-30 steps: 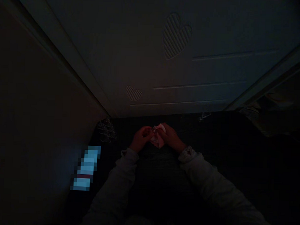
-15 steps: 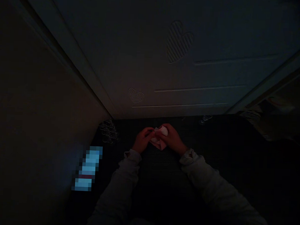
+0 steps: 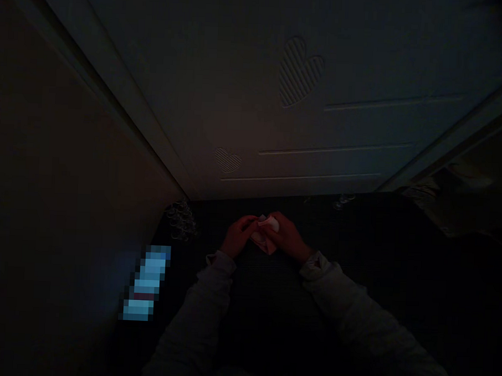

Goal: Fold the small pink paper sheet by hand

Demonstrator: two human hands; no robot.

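In the dim head view, both hands meet above the dark table (image 3: 271, 300). My left hand (image 3: 237, 235) pinches the left side of a pale, pinkish folded cloth (image 3: 268, 246), its thumb and fingertips together. My right hand (image 3: 289, 238) is closed around the right side of the same cloth, where a brighter white part shows under the thumb. One corner of the cloth hangs down between the hands. Whether something is wrapped inside cannot be made out in this light.
Several clear glass items (image 3: 182, 220) stand clustered at the table's back left. A few more glass pieces (image 3: 341, 202) lie at the back right. A lit, blurred-out screen (image 3: 147, 283) glows at the left edge. Behind rises a white door (image 3: 246, 110) with heart reliefs.
My right hand has dipped slightly toward me, and the cloth's corner hangs a little lower. Both hands keep their hold on it.
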